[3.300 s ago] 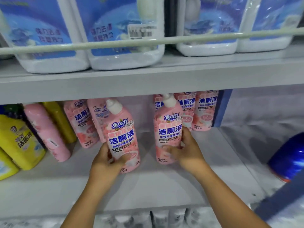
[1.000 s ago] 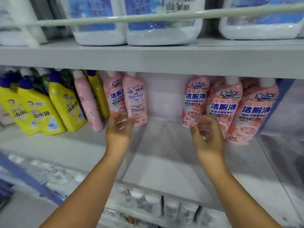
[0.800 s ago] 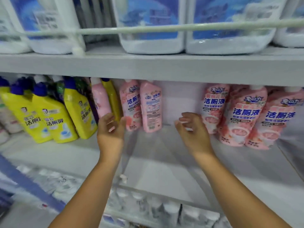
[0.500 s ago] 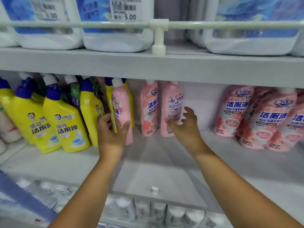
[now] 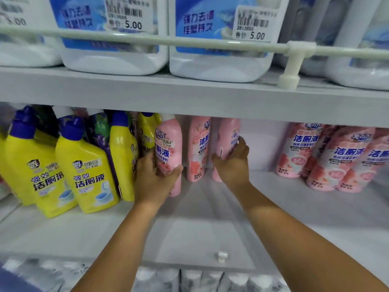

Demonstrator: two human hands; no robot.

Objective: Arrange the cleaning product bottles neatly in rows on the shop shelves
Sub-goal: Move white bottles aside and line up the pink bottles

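Right now both hands are on pink plastic toilet-cleaner bottles at the middle of the grey shop shelf (image 5: 189, 234): the left hand (image 5: 154, 178) curls round the lower body of the nearest pink bottle with a white cap (image 5: 168, 150), which stands just beside the yellow bottles with dark blue caps (image 5: 84, 171), while the right hand (image 5: 233, 163) wraps its fingers round the rear pink bottle turned label-sideways (image 5: 228, 140). Between them stands a third pink bottle (image 5: 199, 148), untouched. The step in hand looks like gathering these stray pink bottles, and the likely next move is to carry or slide them rightward to join the cluster of pink bottles at the right of the shelf (image 5: 332, 157), fronts turned outward. That calls for a firm grip low on each body and keeping them upright, since they are tall and narrow and would tip readily. Room is good: a wide bare stretch of shelf lies between the held bottles and the right cluster, and in front toward the shelf lip. Overhead clearance is tight, for the caps sit close under the upper shelf (image 5: 189, 95) carrying large white jugs with blue labels (image 5: 219, 39), so sliding seems safer than lifting.
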